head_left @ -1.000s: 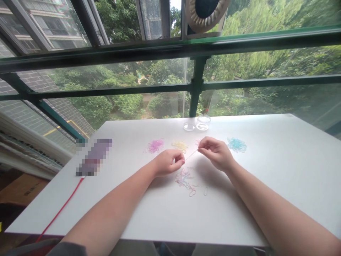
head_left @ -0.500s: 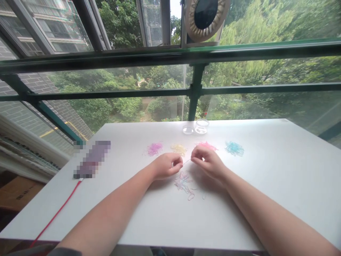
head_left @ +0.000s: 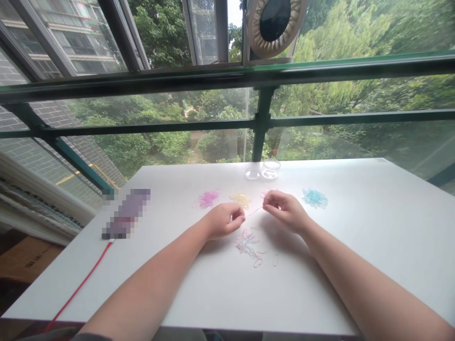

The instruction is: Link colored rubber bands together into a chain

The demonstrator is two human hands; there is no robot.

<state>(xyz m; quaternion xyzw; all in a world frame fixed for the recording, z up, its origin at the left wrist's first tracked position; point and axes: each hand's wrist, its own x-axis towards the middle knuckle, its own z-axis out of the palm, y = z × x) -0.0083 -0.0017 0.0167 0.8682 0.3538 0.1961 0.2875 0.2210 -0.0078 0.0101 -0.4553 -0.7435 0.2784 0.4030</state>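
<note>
White worktop point(head_left: 302, 293) is lying below. L hand point(head_left: 225, 220) & R hand point(head_left: 286, 209) are facing each other, fingers pinching tight. Mixed band pile point(head_left: 246, 242) is lying on their near side. Thin band point(head_left: 253, 212) is stretching btwn their fingertips, 1 end in each pinch.

Your left hand point(head_left: 221, 221) and right hand point(head_left: 289, 212) pinch a thin band point(head_left: 254, 212), just beyond the mixed pile point(head_left: 246, 242) on the white counter point(head_left: 220, 293). Farther beyond that pile lie a purple heap point(head_left: 208, 199), a yellow heap point(head_left: 241, 200), a partly hidden pink heap point(head_left: 265, 193) and a turquoise heap point(head_left: 314, 198); farther still from it stands a clear round container point(head_left: 271, 174).
</note>
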